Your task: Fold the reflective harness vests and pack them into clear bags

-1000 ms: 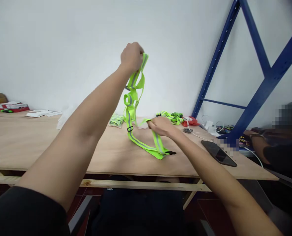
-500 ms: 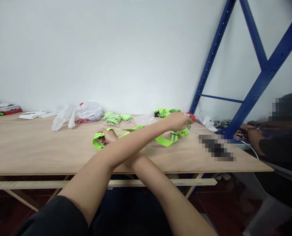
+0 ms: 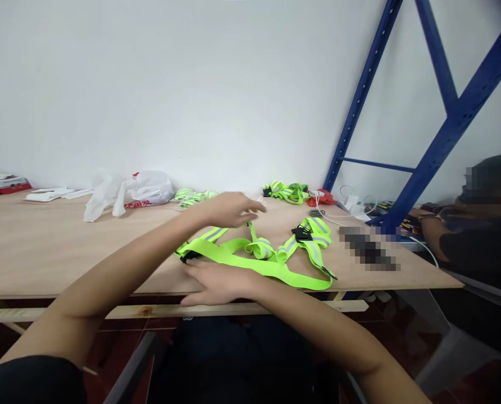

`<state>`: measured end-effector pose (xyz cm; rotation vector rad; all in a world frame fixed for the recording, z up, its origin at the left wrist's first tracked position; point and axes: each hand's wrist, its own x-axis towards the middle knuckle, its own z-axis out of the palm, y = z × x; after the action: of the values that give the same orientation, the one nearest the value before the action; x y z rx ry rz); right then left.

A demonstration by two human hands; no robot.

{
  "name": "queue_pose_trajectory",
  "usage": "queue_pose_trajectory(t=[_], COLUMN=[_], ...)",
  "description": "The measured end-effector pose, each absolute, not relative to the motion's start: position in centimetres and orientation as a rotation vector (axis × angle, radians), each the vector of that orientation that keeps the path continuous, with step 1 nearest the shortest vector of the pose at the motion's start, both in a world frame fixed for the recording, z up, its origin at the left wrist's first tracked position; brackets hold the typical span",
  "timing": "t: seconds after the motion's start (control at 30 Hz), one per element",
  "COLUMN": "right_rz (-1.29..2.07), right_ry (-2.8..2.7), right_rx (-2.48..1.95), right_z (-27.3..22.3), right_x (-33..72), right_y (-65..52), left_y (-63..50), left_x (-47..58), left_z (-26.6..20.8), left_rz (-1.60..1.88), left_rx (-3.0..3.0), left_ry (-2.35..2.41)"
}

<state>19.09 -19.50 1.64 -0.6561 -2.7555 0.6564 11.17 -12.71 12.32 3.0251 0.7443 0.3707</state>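
Observation:
A neon-yellow reflective strap vest (image 3: 242, 259), with grey stripes and black plastic fittings, lies spread on the table's front part. Flat near the table edge, my right hand (image 3: 217, 280) has its fingers stretched out beside a dark fitting at the vest's left end. I cannot tell how firmly the fingertips touch it. My left hand (image 3: 233, 210) hovers over the far side of the vest, fingers apart and nothing visible in them. A black buckle (image 3: 303, 233) shows on the vest's right part.
Behind lie another bundled vest (image 3: 286, 192), a red plastic bag (image 3: 323, 197) and packed vests (image 3: 191, 196). A white bag (image 3: 151, 189) stands left. A pixelated dark object (image 3: 368, 248) lies right, near a blue rack post (image 3: 410, 185). Another person sits at the far right.
My left hand has come back leftward from the right side. My right hand has opened from the vest's left end and moved nearer the edge. The vest now lies spread closer to me.

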Motion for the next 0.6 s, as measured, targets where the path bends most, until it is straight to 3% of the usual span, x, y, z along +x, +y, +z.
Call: queue_pose_trajectory(t=[0.13, 0.27, 0.47, 0.6], right_rz=[0.851, 0.471, -0.06, -0.077], right_ry=[-2.754, -2.35, -2.155, -2.115], right_rx=[-0.667, -1.221, -1.795, -2.188], right_z=[5.0, 6.5, 3.8, 1.9], right_x=[26.1, 34.9, 42.8, 43.2], right_y=[-22.7, -23.0, -15.4, -11.5], left_y=[-13.2, -14.1, -16.3, -16.9], left_x=[-1.4, -10.2, -8.2, -3.9], left_z=[10.3, 5.0, 1.5, 1.9], left_rz=[0.86, 0.944, 0.763, 0.78], left_rx=[2.592, 1.998, 1.835, 1.851], left_ry=[1.385, 1.749, 1.472, 1.27])
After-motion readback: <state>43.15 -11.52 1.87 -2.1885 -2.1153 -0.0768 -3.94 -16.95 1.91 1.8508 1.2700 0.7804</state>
